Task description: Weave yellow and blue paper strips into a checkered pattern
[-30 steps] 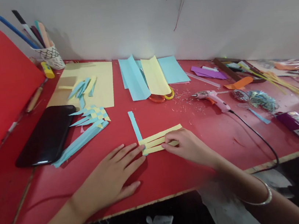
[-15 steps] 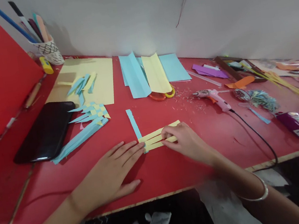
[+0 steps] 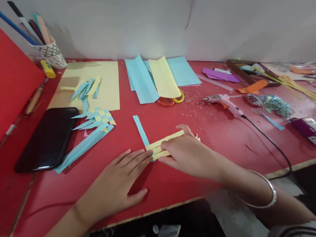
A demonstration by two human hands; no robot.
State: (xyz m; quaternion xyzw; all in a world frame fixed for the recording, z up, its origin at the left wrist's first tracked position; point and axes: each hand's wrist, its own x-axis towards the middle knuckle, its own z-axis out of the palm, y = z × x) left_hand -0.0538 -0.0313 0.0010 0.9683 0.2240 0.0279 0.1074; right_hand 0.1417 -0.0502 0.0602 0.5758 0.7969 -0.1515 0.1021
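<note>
My left hand (image 3: pixel 124 174) lies flat on the table with its fingers stretched out, their tips pressing the left ends of the yellow paper strips (image 3: pixel 166 137). These strips lie side by side and cross a blue paper strip (image 3: pixel 141 130), which reaches away from me. Over the right part of the yellow strips rests my right hand (image 3: pixel 191 155), palm down, thumb and fingers apart, its fingertips touching them. It hides much of the strips. A woven blue and yellow paper piece (image 3: pixel 99 117) and folded blue strips (image 3: pixel 84 148) lie to the left.
A black phone (image 3: pixel 49 139) lies at left on the red table. Folded paper sheets (image 3: pixel 165 78) cover scissors (image 3: pixel 179 96) at the back. To the right are a pink glue gun (image 3: pixel 225 104) with its cord and a purple power box (image 3: pixel 306 131). A pen cup (image 3: pixel 52 55) stands back left.
My right hand has slid left along the yellow strips and turned palm down, its pinch opened out. My left hand has stayed in place.
</note>
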